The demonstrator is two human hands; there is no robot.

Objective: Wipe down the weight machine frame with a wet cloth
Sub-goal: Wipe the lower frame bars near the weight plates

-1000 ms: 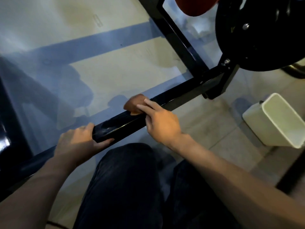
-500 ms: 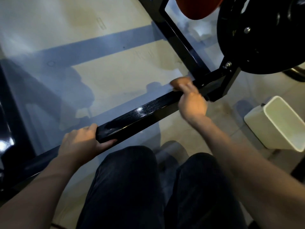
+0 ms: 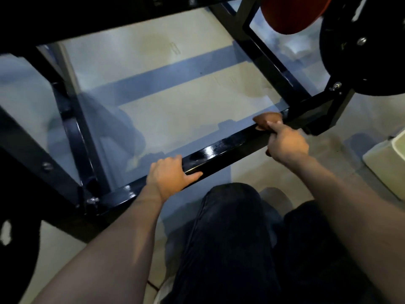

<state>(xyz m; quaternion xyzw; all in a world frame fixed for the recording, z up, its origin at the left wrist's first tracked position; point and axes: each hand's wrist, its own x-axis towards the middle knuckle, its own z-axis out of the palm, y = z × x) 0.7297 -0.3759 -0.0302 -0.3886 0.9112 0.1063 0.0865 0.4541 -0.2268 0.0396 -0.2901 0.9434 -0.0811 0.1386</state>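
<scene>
A pale floor (image 3: 171, 110) is spreading under everything, crossed by bluish bands of shadow; over it the black weight machine frame (image 3: 265, 60) is standing, its far beam running along the top edge of the view, a side rail slanting from far centre down toward the right, and uprights crowding the left; the near crossbar (image 3: 219, 150) of that frame is running diagonally from the near left up to the right, glossy and catching the light; at the far right a black weight plate (image 3: 363, 51) is hanging from the frame, with a red disc (image 3: 293, 12) just to its left at the top edge; the person's dark trousers (image 3: 230, 238) are filling the near centre, both knees pointing toward the crossbar; a pale bin (image 3: 385, 163) is sitting on the floor at the right edge, only partly in view; the left hand (image 3: 168, 172) is wrapping the crossbar near its middle, fingers curling over the far side and thumb lying along the near face, so it is clamped on the bar; the right hand (image 3: 287, 143) is reaching farther right along the same bar, its fingers curled and pinching the brown cloth (image 3: 266, 120); the cloth is lying bunched on top of the crossbar at its right end, just beside the joint where the side rail meets it.
</scene>
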